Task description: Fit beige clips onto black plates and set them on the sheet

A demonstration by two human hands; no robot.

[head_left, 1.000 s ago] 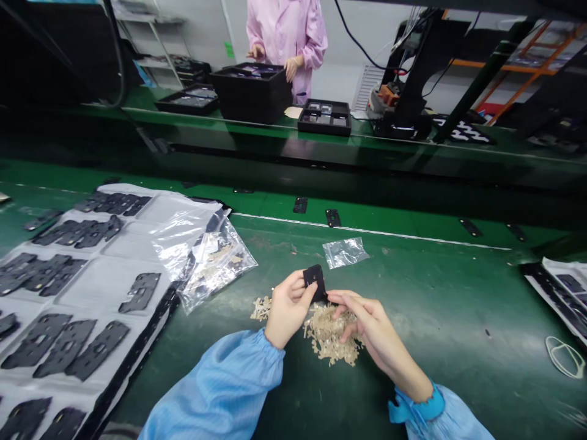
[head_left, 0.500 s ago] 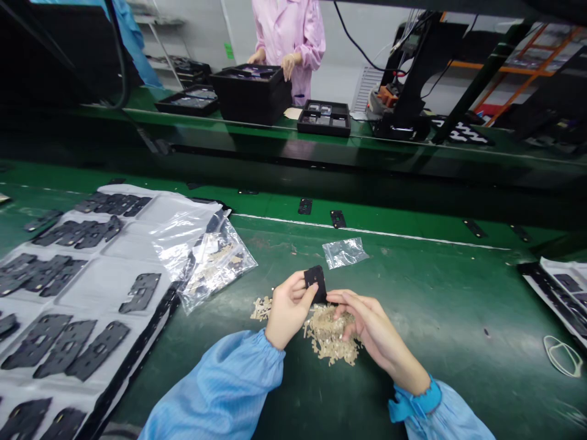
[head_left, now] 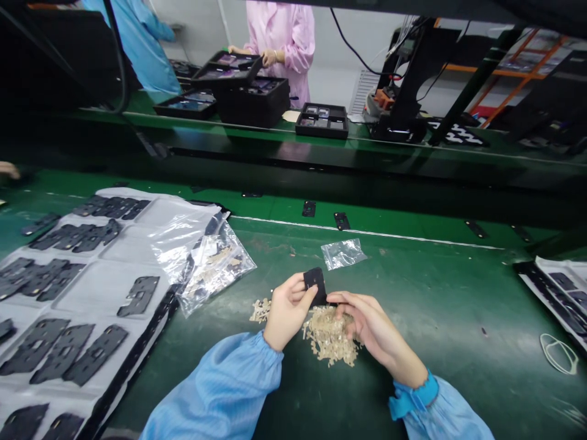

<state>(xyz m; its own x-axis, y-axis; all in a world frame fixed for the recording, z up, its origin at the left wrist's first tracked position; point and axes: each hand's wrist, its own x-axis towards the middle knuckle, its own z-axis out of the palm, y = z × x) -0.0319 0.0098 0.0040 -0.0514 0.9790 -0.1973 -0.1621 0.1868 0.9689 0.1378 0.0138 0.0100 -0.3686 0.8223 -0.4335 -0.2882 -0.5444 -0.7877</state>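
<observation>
My left hand [head_left: 287,310] pinches a small thin black plate [head_left: 314,285] between thumb and fingers, holding it tilted up over the table. My right hand [head_left: 367,324] is at the plate's lower right corner. Its leading fingertips are pressed together there, the other fingers curl below, and whatever they pinch is too small to make out. Beneath both hands lies a heap of tiny beige flat pieces [head_left: 331,342]. A smaller cluster of similar pieces [head_left: 260,310] shows just left of my left hand.
On the left, a pale compartmented tray [head_left: 87,293] holds several black plates. A clear bag of pieces [head_left: 217,263] overlaps its edge. Ahead lies a small clear bag [head_left: 343,253]; black plates [head_left: 342,220] dot the green strip beyond. A rubber band [head_left: 558,354] is right. A pink-sleeved person [head_left: 282,36] stands opposite.
My hands and the black plate stay almost in place. Across the bench, the person in pink has a tray tilted over the black box. A blurred hand has appeared at the far left edge.
</observation>
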